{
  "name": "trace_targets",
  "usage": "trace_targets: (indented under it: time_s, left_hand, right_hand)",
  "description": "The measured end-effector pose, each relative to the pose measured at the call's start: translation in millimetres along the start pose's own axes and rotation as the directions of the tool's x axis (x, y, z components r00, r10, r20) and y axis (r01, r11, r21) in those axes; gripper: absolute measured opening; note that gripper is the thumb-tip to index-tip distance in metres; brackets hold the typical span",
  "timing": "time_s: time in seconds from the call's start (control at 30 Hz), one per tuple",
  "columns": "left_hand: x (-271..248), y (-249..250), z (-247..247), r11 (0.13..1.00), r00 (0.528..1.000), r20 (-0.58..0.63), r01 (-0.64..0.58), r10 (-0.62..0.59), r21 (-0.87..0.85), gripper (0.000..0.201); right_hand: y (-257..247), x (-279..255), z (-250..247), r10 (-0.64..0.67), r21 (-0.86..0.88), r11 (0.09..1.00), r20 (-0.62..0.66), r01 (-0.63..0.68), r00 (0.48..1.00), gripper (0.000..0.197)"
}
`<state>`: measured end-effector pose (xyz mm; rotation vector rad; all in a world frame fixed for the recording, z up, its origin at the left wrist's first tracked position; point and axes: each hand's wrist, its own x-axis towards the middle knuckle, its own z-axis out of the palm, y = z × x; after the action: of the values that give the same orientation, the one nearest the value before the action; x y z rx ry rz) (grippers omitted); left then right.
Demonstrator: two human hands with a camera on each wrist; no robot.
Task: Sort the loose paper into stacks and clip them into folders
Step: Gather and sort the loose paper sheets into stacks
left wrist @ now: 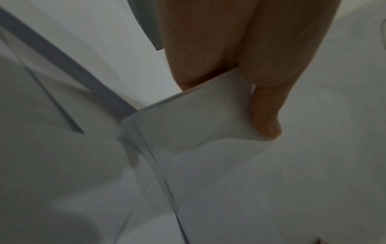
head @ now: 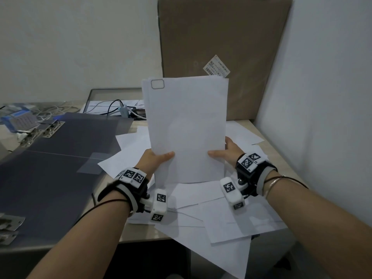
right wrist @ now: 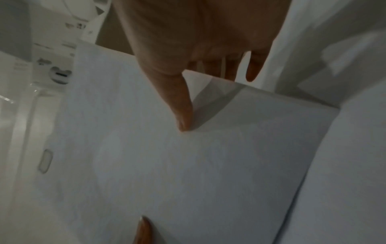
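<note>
Your left hand (head: 156, 158) and right hand (head: 225, 151) each pinch the paper stack (head: 186, 125), which stands upright over the loose sheets (head: 221, 214) on the worktop (head: 141, 237). The upper edges look uneven; with a weak pinch, some sheets may slide out.

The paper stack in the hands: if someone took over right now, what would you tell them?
Left hand and right hand both grip the upright paper stack, thumbs in front, its top edges still uneven. Loose sheets lie scattered on the desk below it. The dark folders lie open to the left, metal clips beside them. Done: one stack gathered. Left: square it, clip it in, sort the rest.
</note>
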<state>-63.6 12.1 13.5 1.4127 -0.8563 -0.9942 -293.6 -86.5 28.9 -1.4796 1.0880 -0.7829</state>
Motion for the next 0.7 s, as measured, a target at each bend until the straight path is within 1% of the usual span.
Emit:
trace_targets:
  time_s: [0.07,0.13,0.17,0.23,0.27,0.3,0.37,0.43,0.5,0.53,0.6,0.63,0.7]
  left_hand:
    - [-0.7,0.8,-0.8,1.0,1.0,0.004,0.004,-0.004,-0.021,0.057]
    - [-0.8,1.9,-2.5,0.998,1.0,0.017,0.017,-0.016,-0.055,0.052]
    - [-1.2,2.2,-3.6,0.997,0.999,0.033,0.03,-0.028,-0.069,0.049]
    - [-3.2,1.4,-3.5,0.994,0.992,0.104,0.078,-0.07,-0.07,0.038]
    - [-3.4,-1.3,-3.3,0.994,0.987,0.129,0.1,-0.094,-0.043,0.034]
    - [-3.6,-4.5,-1.8,0.994,0.986,0.127,0.112,-0.111,-0.003,0.032]
    - [-1.3,-10.9,1.5,0.99,0.993,0.048,0.107,-0.112,0.09,0.034]
    - [0.3,-13.3,5.1,0.984,0.996,-0.02,0.094,-0.092,0.152,0.035]
    - [0.5,-11.6,8.4,0.979,0.996,-0.042,0.088,-0.081,0.181,0.032]
    - [0.2,-10.9,9.8,0.982,0.996,-0.039,0.089,-0.083,0.168,0.032]
    - [-1.6,-8.3,12.0,0.987,0.996,-0.042,0.09,-0.085,0.134,0.031]
    - [-3.4,-7.6,13.5,0.989,0.995,-0.039,0.092,-0.087,0.119,0.031]
    - [-6.3,-6.9,15.8,0.992,0.995,-0.042,0.096,-0.093,0.083,0.032]
  right_hand:
    - [0.4,3.7,-2.3,0.014,0.029,0.999,0.082,-0.017,0.996,0.052]
    - [2.3,4.0,-0.2,-0.017,0.006,1.0,0.07,0.017,0.997,0.033]
    - [4.4,3.7,1.5,-0.039,-0.029,0.999,0.043,0.04,0.998,0.029]
    - [8.0,0.7,5.2,-0.063,-0.115,0.991,-0.006,0.062,0.998,0.032]
    - [8.8,-1.8,7.3,-0.066,-0.134,0.989,-0.027,0.061,0.997,0.035]
    - [9.4,-4.3,8.4,-0.07,-0.148,0.987,-0.044,0.062,0.997,0.036]
    - [9.5,-9.1,8.9,-0.081,-0.228,0.971,-0.035,0.071,0.996,0.036]
    - [9.0,-12.7,5.4,-0.075,-0.324,0.943,0.019,0.077,0.997,0.039]
    - [9.1,-17.0,-1.7,-0.003,-0.324,0.946,0.079,0.028,0.997,0.047]
    - [11.0,-18.9,-6.0,0.034,-0.316,0.949,0.102,0.0,0.994,0.048]
    - [10.8,-26.7,-11.7,0.046,-0.344,0.939,0.132,0.002,0.99,0.036]
    - [10.7,-31.0,-14.3,0.037,-0.349,0.937,0.129,0.01,0.991,0.032]
    - [10.0,-40.1,-21.8,0.031,-0.293,0.956,0.09,-0.004,0.995,0.036]
